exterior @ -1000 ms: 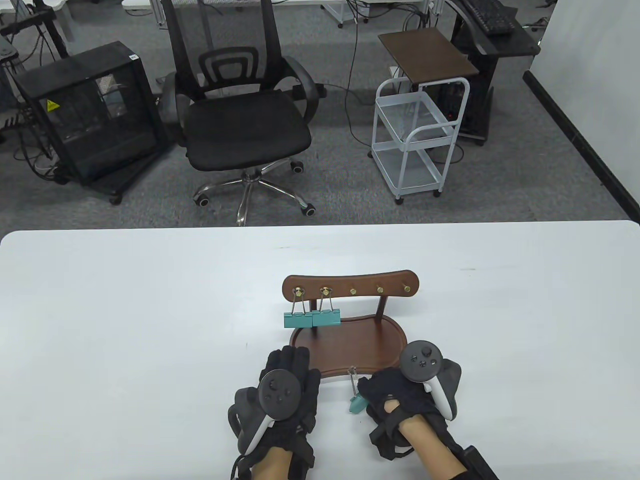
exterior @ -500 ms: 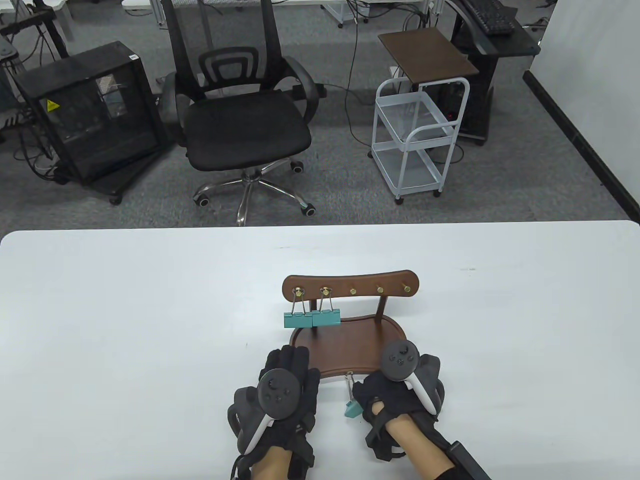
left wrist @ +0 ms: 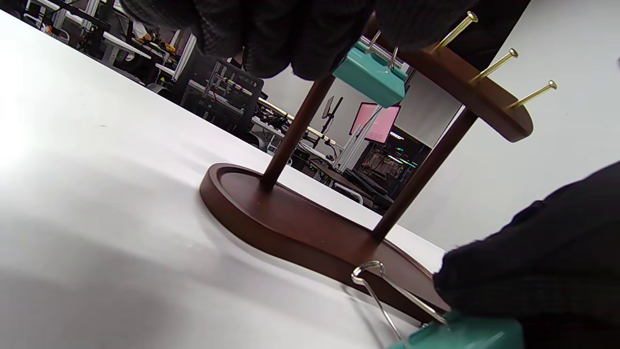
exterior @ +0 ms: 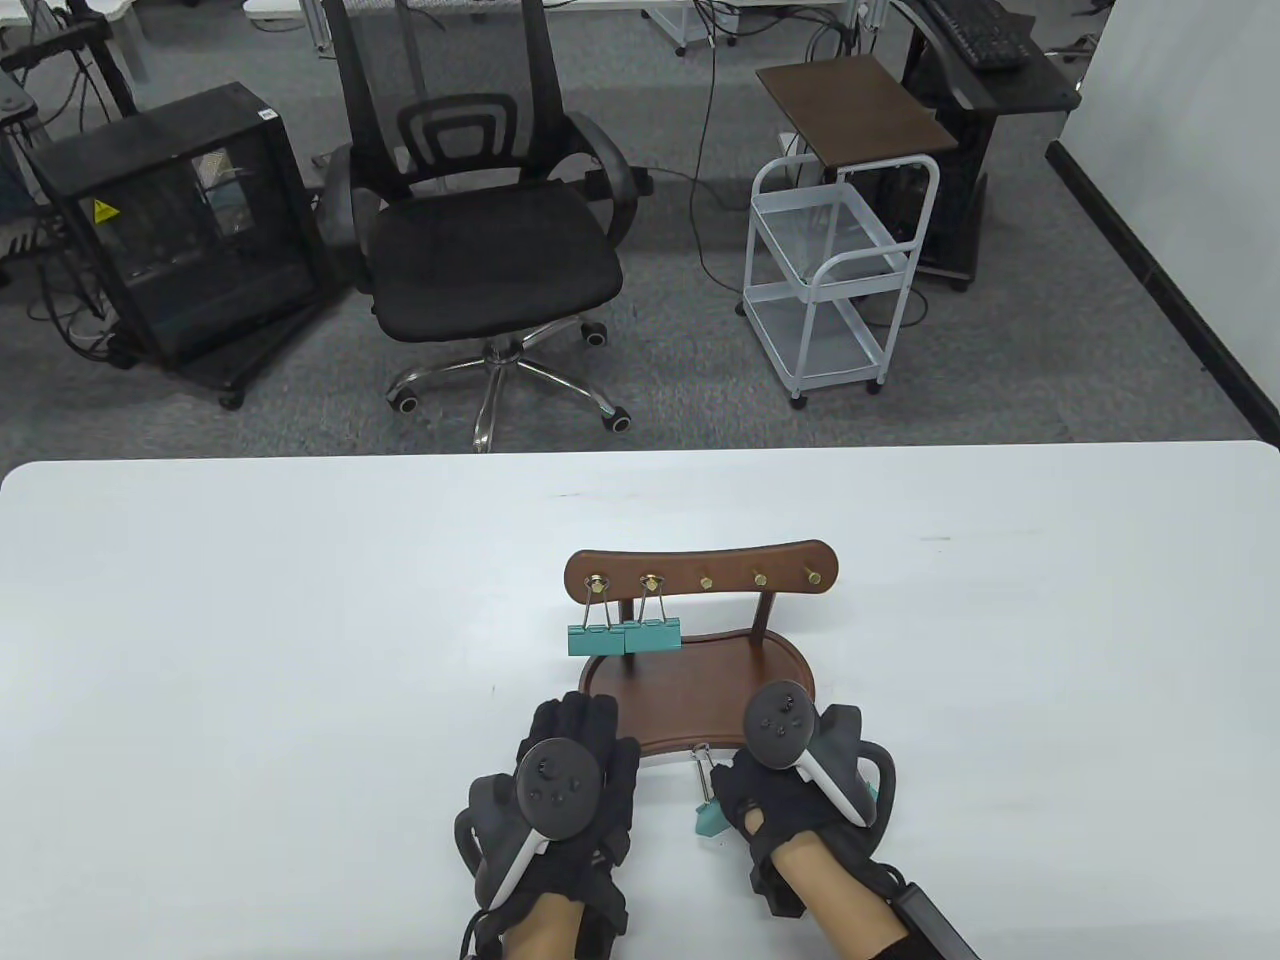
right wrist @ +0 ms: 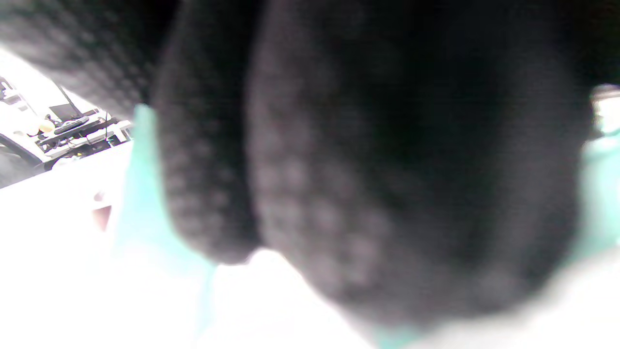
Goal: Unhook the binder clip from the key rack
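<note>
My right hand [exterior: 790,800] has slid left, fingers grasping the small teal metal binder clip [exterior: 709,817] on the white surface [exterior: 250,650]; light, stiff, slippery, so I hold its body. Left hand [exterior: 570,790] rests flat, fingers released.

no readable text; yellow warning triangle sticker [exterior: 103,211] on black case [exterior: 170,230].

Three teal binder clips [exterior: 622,638], two hanging, one [exterior: 709,817] on the counter [exterior: 250,650]; one wooden key rack [exterior: 700,566], five brass pegs [exterior: 759,578]; two gloved hands [exterior: 570,790]
</note>
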`<move>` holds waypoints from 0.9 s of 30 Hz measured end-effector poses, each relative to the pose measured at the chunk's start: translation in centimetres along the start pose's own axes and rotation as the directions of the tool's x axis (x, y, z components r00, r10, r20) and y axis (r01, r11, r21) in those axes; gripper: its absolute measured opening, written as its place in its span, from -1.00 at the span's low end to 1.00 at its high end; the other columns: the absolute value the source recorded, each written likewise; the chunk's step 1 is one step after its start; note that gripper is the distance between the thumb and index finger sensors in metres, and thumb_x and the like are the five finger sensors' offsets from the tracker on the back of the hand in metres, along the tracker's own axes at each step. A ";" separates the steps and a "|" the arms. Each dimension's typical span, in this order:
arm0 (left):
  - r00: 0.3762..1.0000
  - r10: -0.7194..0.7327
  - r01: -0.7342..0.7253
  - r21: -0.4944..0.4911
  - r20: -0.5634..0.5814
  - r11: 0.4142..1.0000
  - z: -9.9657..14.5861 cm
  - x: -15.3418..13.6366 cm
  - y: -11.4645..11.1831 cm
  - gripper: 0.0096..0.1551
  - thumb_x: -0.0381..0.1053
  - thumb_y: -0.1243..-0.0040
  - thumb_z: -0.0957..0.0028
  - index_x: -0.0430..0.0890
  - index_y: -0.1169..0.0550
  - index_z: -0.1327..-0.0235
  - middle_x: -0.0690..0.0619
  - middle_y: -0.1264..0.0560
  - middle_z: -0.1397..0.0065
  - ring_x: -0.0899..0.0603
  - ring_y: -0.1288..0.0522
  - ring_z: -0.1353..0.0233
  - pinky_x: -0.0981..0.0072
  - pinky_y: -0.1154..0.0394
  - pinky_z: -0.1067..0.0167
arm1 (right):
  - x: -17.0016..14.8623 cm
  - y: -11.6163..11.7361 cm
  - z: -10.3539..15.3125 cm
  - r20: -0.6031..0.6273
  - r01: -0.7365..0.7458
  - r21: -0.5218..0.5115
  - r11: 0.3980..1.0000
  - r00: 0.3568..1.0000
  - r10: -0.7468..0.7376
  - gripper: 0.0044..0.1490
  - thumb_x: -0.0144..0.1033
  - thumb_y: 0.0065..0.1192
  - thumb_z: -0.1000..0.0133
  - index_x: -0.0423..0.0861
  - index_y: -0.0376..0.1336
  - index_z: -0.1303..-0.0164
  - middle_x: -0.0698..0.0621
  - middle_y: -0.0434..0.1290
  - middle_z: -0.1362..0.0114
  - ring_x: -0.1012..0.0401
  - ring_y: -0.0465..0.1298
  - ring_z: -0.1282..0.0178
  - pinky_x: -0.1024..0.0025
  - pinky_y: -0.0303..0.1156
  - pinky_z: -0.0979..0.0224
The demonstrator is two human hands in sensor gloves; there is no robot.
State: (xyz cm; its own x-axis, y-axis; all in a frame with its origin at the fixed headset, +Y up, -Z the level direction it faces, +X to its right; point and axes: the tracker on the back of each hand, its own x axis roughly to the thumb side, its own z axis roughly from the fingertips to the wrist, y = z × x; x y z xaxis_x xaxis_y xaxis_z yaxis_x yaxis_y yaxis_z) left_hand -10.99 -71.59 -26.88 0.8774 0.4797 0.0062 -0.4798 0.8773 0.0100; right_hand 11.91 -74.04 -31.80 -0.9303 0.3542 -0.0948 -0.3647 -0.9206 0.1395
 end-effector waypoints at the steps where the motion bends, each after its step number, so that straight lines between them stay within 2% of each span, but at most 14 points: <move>1: 1.000 -0.001 0.001 -0.001 0.000 1.000 0.0 0.0 0.0 -0.29 0.27 0.05 -0.16 0.05 -0.40 -0.57 -0.03 -0.29 -0.70 -0.25 -0.15 -0.68 -0.15 -0.18 -0.49 | -0.1 0.0 0.0 -0.009 0.005 0.003 1.000 1.000 -0.005 -0.46 0.03 0.51 0.18 -0.23 0.57 0.40 -0.08 0.79 0.69 0.12 0.76 0.77 0.33 0.68 0.74; 8: 1.000 -0.005 0.005 0.000 -0.001 1.000 0.0 0.0 0.0 -0.29 0.27 0.05 -0.16 0.05 -0.40 -0.57 -0.03 -0.29 -0.70 -0.25 -0.15 -0.68 -0.15 -0.18 -0.49 | -0.6 -0.3 0.1 -0.039 0.015 0.014 1.000 0.999 -0.014 -0.49 0.03 0.50 0.19 -0.21 0.58 0.45 -0.06 0.79 0.66 0.11 0.76 0.75 0.32 0.68 0.73; 15: 1.000 -0.011 0.011 -0.003 0.002 1.000 0.1 0.0 0.0 -0.29 0.27 0.05 -0.16 0.05 -0.40 -0.57 -0.03 -0.29 -0.70 -0.25 -0.15 -0.68 -0.15 -0.18 -0.49 | -1.2 -1.1 0.5 -0.033 0.067 -0.009 0.998 0.997 -0.067 -0.49 0.02 0.46 0.17 -0.19 0.57 0.37 -0.10 0.79 0.55 0.07 0.77 0.66 0.30 0.70 0.65; 19: 1.000 -0.008 0.008 -0.005 0.002 1.000 0.0 0.1 -0.1 -0.29 0.27 0.05 -0.16 0.05 -0.40 -0.57 -0.03 -0.29 -0.70 -0.25 -0.15 -0.68 -0.15 -0.18 -0.49 | -1.5 -2.1 1.0 0.003 0.108 -0.065 0.992 0.994 -0.108 -0.41 0.05 0.39 0.14 -0.19 0.51 0.18 -0.19 0.75 0.31 -0.06 0.75 0.41 0.17 0.68 0.42; 22: 1.000 -0.008 0.008 -0.008 0.005 1.000 0.1 0.1 -0.1 -0.27 0.29 0.06 -0.15 0.05 -0.40 -0.57 -0.03 -0.29 -0.70 -0.25 -0.15 -0.69 -0.16 -0.18 -0.49 | -1.8 -3.0 1.2 0.036 0.133 -0.122 0.984 0.991 -0.129 -0.31 0.09 0.34 0.12 -0.17 0.43 -0.01 -0.25 0.68 0.06 -0.15 0.68 0.15 0.06 0.65 0.18; 27: 1.000 -0.001 0.001 -0.007 0.013 1.000 0.1 0.1 -0.1 -0.26 0.31 0.08 -0.14 0.04 -0.39 -0.57 -0.03 -0.28 -0.70 -0.24 -0.15 -0.69 -0.16 -0.18 -0.49 | -2.6 -4.4 1.6 0.058 0.084 -0.204 0.975 0.996 -0.073 -0.18 0.16 0.28 0.10 -0.11 0.26 -0.24 -0.27 0.43 -0.35 -0.22 0.42 -0.29 -0.08 0.47 -0.20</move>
State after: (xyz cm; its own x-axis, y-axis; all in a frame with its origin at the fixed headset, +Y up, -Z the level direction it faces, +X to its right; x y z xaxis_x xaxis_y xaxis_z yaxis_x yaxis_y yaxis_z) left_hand -10.86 -71.68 -26.79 0.8778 0.4787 0.0195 -0.4788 0.8779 0.0026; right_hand 15.91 -70.62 -30.62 -0.9018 0.4296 -0.0471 -0.4259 -0.9019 -0.0726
